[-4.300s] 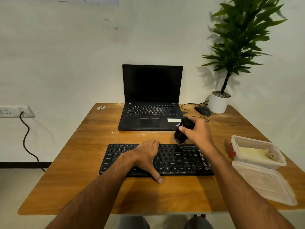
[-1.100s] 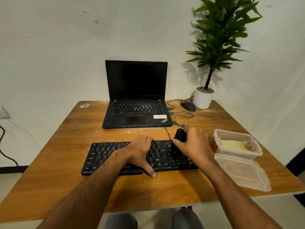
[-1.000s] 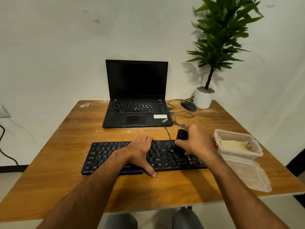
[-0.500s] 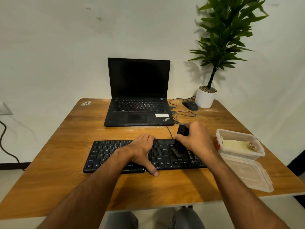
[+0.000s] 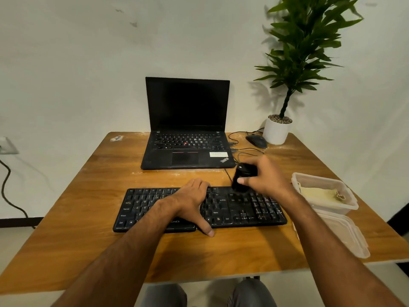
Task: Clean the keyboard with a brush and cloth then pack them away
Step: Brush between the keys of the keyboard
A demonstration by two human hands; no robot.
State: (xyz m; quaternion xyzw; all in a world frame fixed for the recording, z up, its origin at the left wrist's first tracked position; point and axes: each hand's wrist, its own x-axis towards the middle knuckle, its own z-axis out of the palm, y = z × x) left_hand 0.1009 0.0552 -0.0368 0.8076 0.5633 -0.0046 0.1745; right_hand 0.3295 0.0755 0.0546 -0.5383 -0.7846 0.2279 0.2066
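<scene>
Keyboard (image 5: 243,207) before laptop (image 5: 188,149); container (image 5: 327,191) right.

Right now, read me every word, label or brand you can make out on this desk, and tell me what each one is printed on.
"ThinkPad": on the palm rest of the open black laptop, near its right corner.
"ONICS": end of a brand on the front edge of the flat black keyboard; the left hand hides the start.
"Ctrl", "Shift": keyboard key legends; the rest are blurred.
White sticker on the laptop: too small to read.
Small label on the wooden table: unreadable.

both forearms are seen bare, no sleeves, watch or rings on the left hand (image 5: 192,201) or right hand (image 5: 264,176). grey trousers (image 5: 250,293) are worn.
</scene>
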